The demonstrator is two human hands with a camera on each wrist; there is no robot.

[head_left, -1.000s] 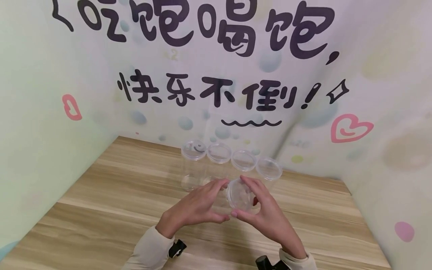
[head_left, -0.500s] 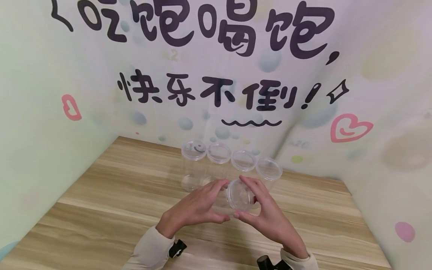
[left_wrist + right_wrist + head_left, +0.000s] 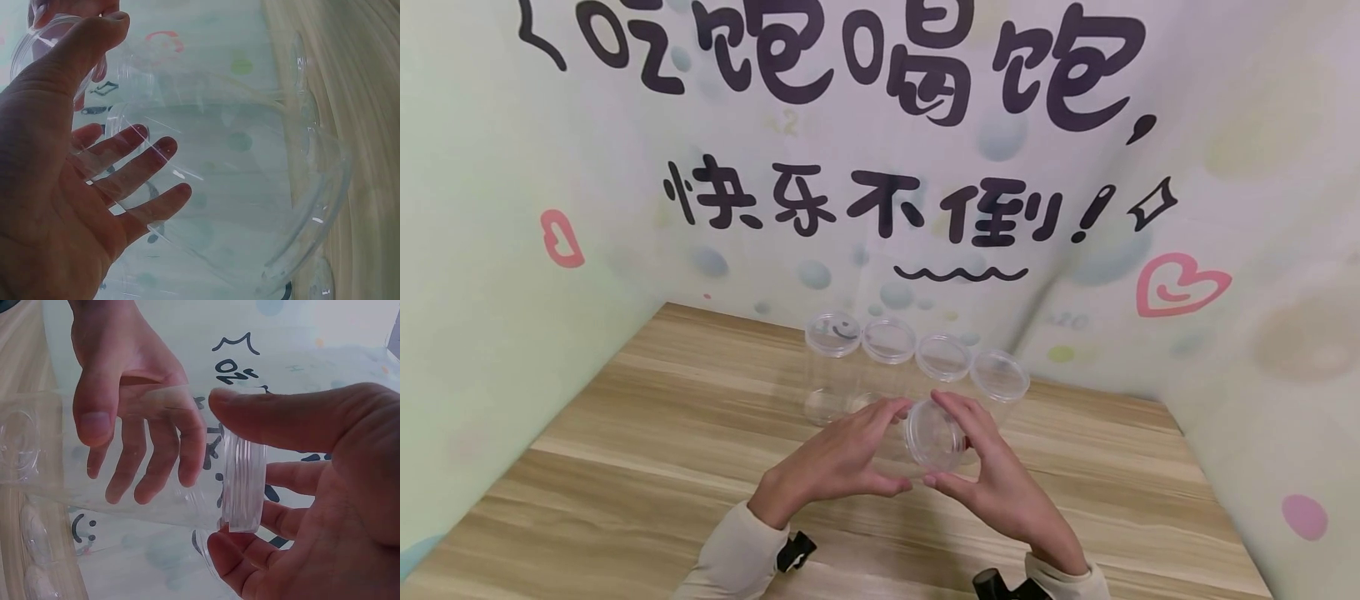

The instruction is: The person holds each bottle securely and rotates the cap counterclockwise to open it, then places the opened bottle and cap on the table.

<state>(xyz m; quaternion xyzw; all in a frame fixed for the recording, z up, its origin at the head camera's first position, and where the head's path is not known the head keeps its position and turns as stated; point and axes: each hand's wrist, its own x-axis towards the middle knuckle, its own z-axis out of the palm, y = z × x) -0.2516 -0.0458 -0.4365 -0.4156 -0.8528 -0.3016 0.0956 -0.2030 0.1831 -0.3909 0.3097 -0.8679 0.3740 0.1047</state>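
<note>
A clear plastic jar [image 3: 250, 187] lies tilted between my two hands, above the table. My left hand [image 3: 835, 458] grips the jar's body, with its fingers showing through the transparent wall in the left wrist view. Around the screw lid [image 3: 934, 437], at the jar's right end, my right hand [image 3: 996, 475] holds on with thumb and fingers. Ridges on the side of the lid [image 3: 245, 481] face the right wrist camera, with the thumb on one side and fingertips on the other. The lid sits at the jar's mouth. The jar looks see-through, with nothing visible inside.
Several more clear jars with lids stand upright in a row behind my hands, from a leftmost jar [image 3: 832, 367] to a rightmost jar [image 3: 1000, 379]. They stand near the back edge of the wood-grain table [image 3: 625, 467]. A printed wall [image 3: 880, 292] rises behind.
The tip of my right thumb has shifted slightly to the right along the lid's edge. My left hand keeps its grip on the jar, and the row of jars stays put.
</note>
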